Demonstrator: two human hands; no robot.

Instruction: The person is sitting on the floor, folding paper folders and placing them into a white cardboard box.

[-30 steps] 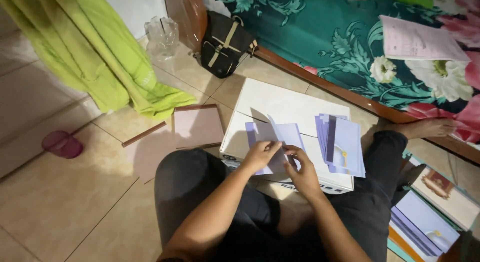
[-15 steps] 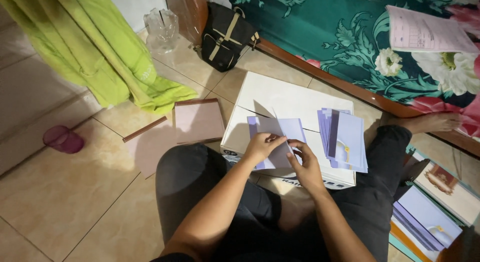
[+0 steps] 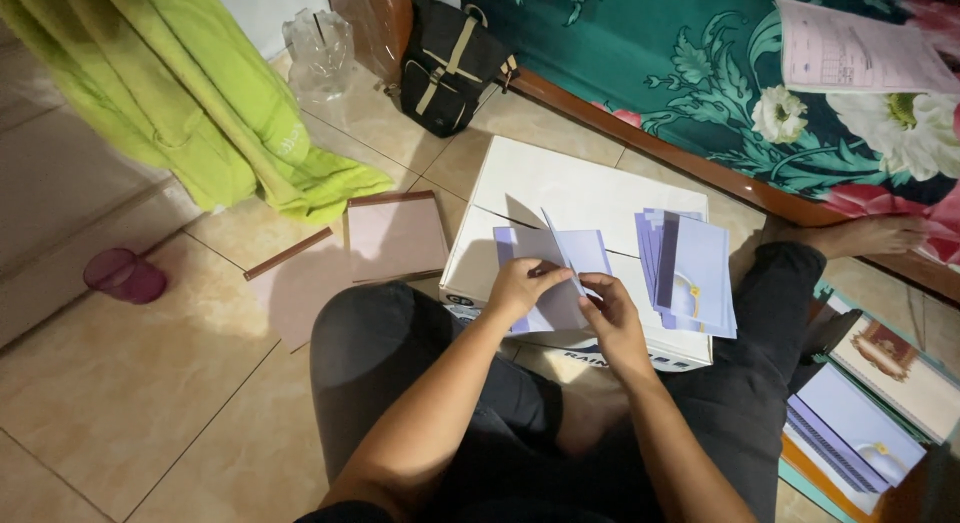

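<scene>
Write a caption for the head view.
Both hands fold a lilac card on a white box beside stacked cards.

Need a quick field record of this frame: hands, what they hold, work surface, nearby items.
left hand: on pale purple card, pinching its left part
right hand: on the same card's right edge
surface: white box on tiled floor
card stack: on box, right of hands
backpack: black, by bed
green cloth: hanging, left
cup: maroon, far left

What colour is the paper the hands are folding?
Pale lilac. The folded paper, held by both hands on the white box, shows best in the head view.
</scene>
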